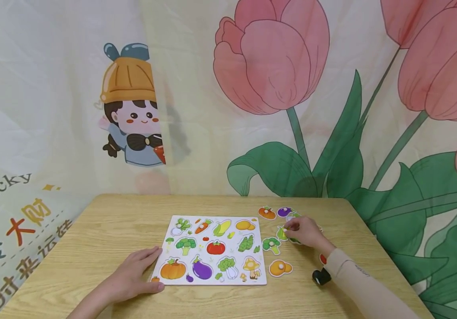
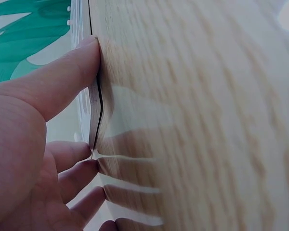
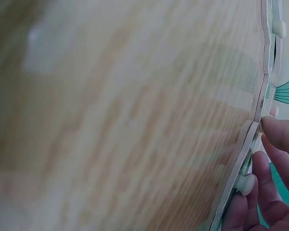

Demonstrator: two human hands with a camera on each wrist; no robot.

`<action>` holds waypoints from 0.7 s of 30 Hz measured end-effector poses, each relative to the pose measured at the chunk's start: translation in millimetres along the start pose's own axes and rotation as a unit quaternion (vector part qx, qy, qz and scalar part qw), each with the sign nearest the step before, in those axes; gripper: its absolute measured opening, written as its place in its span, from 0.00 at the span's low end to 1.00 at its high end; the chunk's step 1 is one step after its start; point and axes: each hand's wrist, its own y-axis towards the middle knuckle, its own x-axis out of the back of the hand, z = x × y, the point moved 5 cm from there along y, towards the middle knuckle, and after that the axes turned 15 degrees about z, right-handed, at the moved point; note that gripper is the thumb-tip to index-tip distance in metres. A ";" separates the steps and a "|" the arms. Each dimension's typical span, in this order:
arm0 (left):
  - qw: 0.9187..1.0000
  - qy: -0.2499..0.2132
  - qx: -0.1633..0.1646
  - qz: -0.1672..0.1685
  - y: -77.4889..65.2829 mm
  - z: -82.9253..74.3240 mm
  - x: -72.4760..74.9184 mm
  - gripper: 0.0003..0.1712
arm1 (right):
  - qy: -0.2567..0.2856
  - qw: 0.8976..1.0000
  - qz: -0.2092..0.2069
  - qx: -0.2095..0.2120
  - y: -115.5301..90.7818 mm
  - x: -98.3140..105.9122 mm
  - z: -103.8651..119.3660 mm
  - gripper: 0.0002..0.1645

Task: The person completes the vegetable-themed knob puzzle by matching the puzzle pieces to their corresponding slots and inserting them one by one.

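A white vegetable puzzle board (image 1: 232, 280) lies flat on the wooden table, with printed vegetable shapes on it. My left hand (image 1: 134, 270) rests at its left side, thumb and spread fingers touching the edge; in the left wrist view, the thumb (image 2: 70, 72) presses the board's rim. Right of the board, my right hand (image 1: 303, 231) pinches a yellow-green vegetable puzzle piece (image 1: 281, 233) at its knob. That piece is partly covered by the fingers. Other pieces lie under or beside this hand, and a white knob (image 3: 245, 184) shows near the fingers in the right wrist view.
Around the right hand lie a pumpkin piece (image 1: 266, 213), an eggplant piece (image 1: 284, 212), a broccoli piece (image 1: 271, 245) and an orange-yellow round piece (image 1: 280, 268). A red piece (image 1: 323, 258) is half hidden by the right sleeve. A printed cloth (image 1: 196, 133) hangs behind the table.
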 end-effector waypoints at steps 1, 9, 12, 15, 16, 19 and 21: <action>1.000 -0.001 0.001 0.001 0.1 0.3 -0.3 0.59 | 0.001 1.000 0.000 -0.002 0.1 -0.5 -0.3 0.07; 1.000 0.004 -0.003 0.001 3.1 3.8 -1.3 0.59 | 0.007 1.000 -0.001 -0.013 0.4 -1.6 -0.6 0.06; 1.000 0.000 -0.002 0.001 2.9 3.8 -1.5 0.59 | 0.007 1.000 -0.001 -0.015 0.4 -1.4 0.6 0.05; 1.000 -0.002 -0.005 0.001 1.8 2.9 -1.5 0.59 | -0.002 1.000 -0.001 -0.013 0.3 -0.1 3.4 0.05; 1.000 -0.004 -0.005 0.001 1.6 2.7 -1.4 0.59 | -0.002 1.000 -0.002 -0.014 0.1 0.8 4.7 0.05; 1.000 -0.002 -0.008 -0.001 1.4 2.5 -1.4 0.59 | -0.005 1.000 -0.005 -0.015 -0.7 3.9 8.7 0.05; 1.000 -0.003 -0.006 -0.002 1.7 2.8 -1.6 0.59 | -0.002 1.000 -0.007 -0.018 -0.8 5.8 11.6 0.05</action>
